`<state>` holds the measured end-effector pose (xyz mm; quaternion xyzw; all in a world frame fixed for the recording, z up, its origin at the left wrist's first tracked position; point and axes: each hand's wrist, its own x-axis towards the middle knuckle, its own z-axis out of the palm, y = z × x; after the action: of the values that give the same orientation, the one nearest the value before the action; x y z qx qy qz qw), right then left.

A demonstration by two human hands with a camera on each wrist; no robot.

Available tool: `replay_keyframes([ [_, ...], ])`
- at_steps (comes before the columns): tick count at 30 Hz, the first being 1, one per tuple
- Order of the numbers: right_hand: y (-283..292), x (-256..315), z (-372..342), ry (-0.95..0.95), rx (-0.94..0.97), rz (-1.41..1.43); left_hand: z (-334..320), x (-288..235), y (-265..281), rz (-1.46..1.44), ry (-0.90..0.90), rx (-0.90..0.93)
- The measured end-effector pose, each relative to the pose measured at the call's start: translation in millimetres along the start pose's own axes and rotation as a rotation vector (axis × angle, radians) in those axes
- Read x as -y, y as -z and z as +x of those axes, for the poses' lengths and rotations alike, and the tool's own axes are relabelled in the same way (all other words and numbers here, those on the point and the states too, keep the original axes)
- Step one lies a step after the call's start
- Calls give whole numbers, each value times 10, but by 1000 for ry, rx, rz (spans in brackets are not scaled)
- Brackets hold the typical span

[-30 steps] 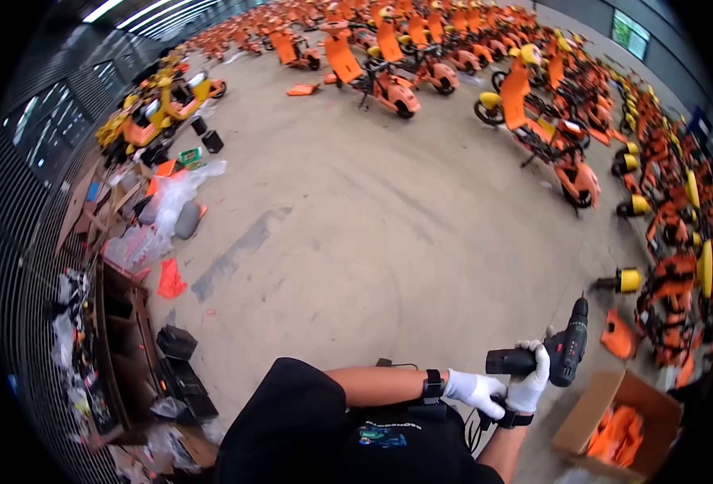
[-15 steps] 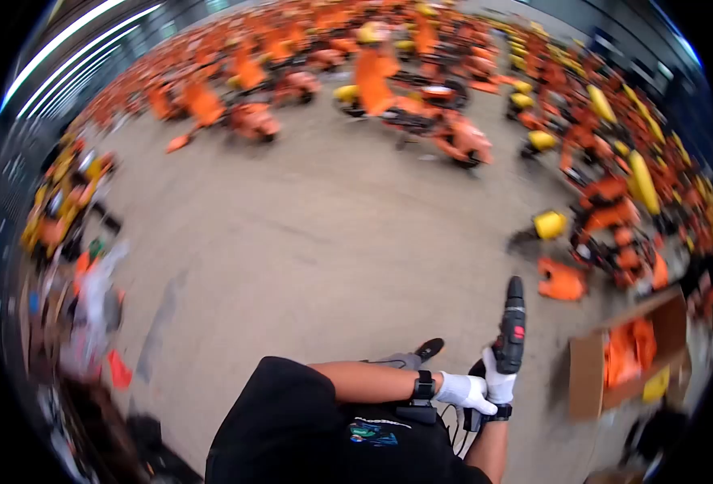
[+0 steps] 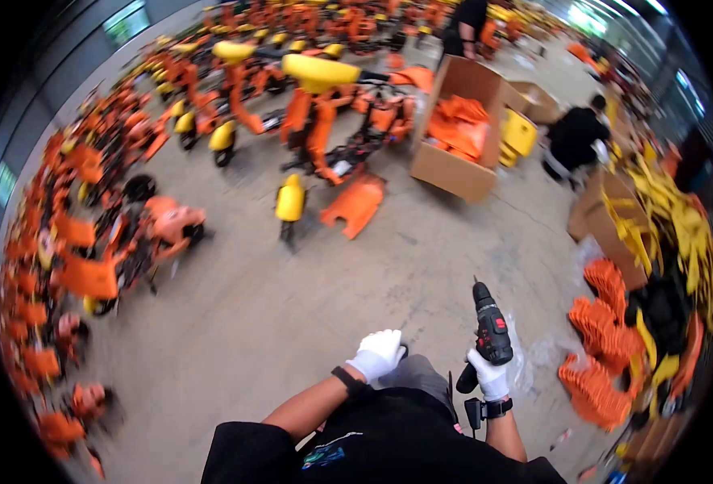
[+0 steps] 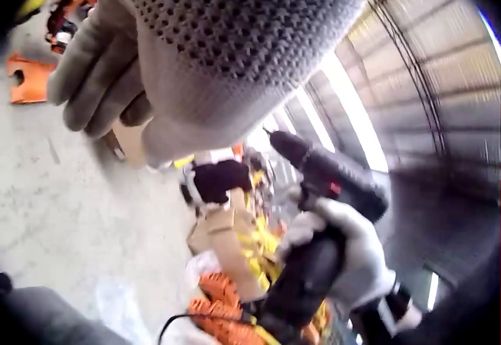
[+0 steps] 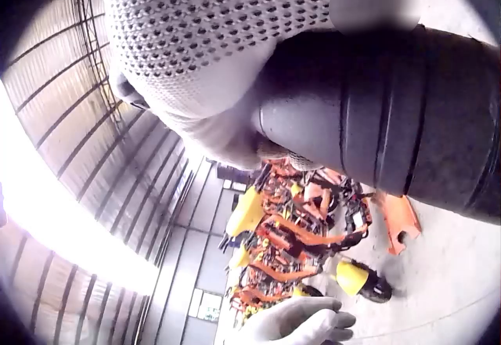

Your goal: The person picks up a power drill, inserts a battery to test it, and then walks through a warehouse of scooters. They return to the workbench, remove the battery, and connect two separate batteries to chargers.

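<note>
My right hand [image 3: 489, 375], in a white knit glove, grips a black cordless drill [image 3: 492, 327] by its handle. In the head view the drill's bit points away from me, up the picture; its black body fills much of the right wrist view's right side. My left hand [image 3: 379, 355], gloved alike, is held to the left of the drill, apart from it and holding nothing. Its fingers [image 4: 98, 86] hang loosely bent in the left wrist view. Both wrists wear black straps.
A cardboard box [image 3: 453, 173] of orange parts stands ahead, an orange panel [image 3: 355, 206] lying left of it. Partly stripped orange scooters [image 3: 324, 137] crowd the left and back. Stacked orange parts [image 3: 598, 387] lie at right. A crouching person [image 3: 574, 137] works beyond the box.
The view has swung right, bringing the box to the upper middle and the stacked parts into sight. My left hand has parted from the right hand and moved left. The drill stays in my right hand.
</note>
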<state>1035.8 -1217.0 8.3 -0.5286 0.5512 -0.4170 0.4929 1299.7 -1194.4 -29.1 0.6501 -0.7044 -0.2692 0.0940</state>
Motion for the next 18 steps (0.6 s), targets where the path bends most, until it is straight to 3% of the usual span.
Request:
replay_keyframes([
  [6,180,-288,637,-72,-48,-18,1002,-433,290,-378,-261,95],
  [7,144,-247,979,104,-70,16,1311,-521,392,-372,-273,108],
  [8,226,-376,1142,-43,-42,41,1472,-654,495,-364,-296,122],
  [10,299,-257,1628,-79,48,37,1860,-818,680,-352,-328,129],
  [12,325,-183,2085,129,34,52,2208,-868,782,-768,-228,313],
  [13,408,-183,2271,77,62,-32,2367,-882,808,-1011,-151,458],
  [16,509,-113,2797,-7,150,-78,2830,-874,993,-1069,-26,480],
  [18,593,-19,3056,-32,116,-181,3159,-905,1122,-1023,-65,404],
])
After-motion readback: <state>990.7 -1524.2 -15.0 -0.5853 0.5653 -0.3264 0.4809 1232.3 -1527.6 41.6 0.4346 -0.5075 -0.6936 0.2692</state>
